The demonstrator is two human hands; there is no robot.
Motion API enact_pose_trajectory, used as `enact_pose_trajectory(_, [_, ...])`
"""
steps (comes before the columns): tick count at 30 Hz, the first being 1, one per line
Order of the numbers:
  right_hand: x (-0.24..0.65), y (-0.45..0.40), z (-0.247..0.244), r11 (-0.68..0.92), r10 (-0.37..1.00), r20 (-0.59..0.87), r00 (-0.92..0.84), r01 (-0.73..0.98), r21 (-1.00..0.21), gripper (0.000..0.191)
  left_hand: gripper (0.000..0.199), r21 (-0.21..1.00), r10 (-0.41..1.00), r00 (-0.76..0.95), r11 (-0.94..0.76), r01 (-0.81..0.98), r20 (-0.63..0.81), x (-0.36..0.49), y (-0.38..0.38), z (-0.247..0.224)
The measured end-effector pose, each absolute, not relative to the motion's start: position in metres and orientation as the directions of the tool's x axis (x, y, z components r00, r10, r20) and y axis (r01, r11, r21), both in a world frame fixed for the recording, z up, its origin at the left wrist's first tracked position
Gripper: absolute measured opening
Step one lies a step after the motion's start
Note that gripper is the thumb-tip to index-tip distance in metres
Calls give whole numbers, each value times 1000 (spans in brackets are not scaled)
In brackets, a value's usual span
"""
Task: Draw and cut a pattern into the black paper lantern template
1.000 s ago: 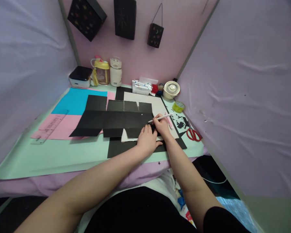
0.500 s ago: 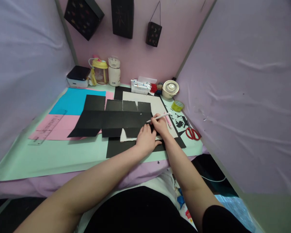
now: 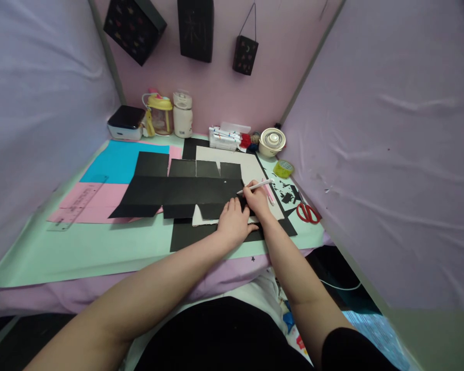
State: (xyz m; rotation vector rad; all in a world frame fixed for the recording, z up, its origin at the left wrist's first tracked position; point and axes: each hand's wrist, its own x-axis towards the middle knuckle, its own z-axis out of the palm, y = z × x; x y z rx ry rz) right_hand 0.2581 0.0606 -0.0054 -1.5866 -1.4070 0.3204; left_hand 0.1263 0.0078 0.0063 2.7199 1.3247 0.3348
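Observation:
A large black sheet [image 3: 181, 190], creased and notched along its edges, lies over a white board [image 3: 247, 159]. My left hand [image 3: 234, 221] rests flat on the sheet's near right part, its fingers stretched forward and the thumb out to the right. Just right of it, my right hand [image 3: 256, 198] is closed round a white pen [image 3: 263, 183], whose tip points left at the right part of the black sheet. A small white mark shows on the sheet left of the tip.
Red scissors [image 3: 308, 213], black scraps [image 3: 288, 196] and green tape [image 3: 283, 169] lie at the right. A ruler [image 3: 77, 203] rests on pink paper at the left. Bottles [image 3: 183, 116], a pen box [image 3: 223, 139] and a round container [image 3: 272, 141] stand along the back.
My right hand and the pen have shifted slightly to the right, with the tip a little further right on the black sheet. My left hand stays almost in place.

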Motion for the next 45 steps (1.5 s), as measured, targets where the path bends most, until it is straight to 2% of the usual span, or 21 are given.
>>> enact_pose_trajectory(11, [260,59,-4,140,864,372,340,548,-825,14,73,174,786,597,-618,767,158,126,8,5])
enact_pose_trajectory(31, [261,61,-7,129,876,371,309,590,-797,12,72,173,785,599,-619,766,157,126,7,7])
enact_pose_trajectory(45, [259,61,-5,138,898,341,279,557,-819,12,73,200,788,600,-616,762,140,126,7,8])
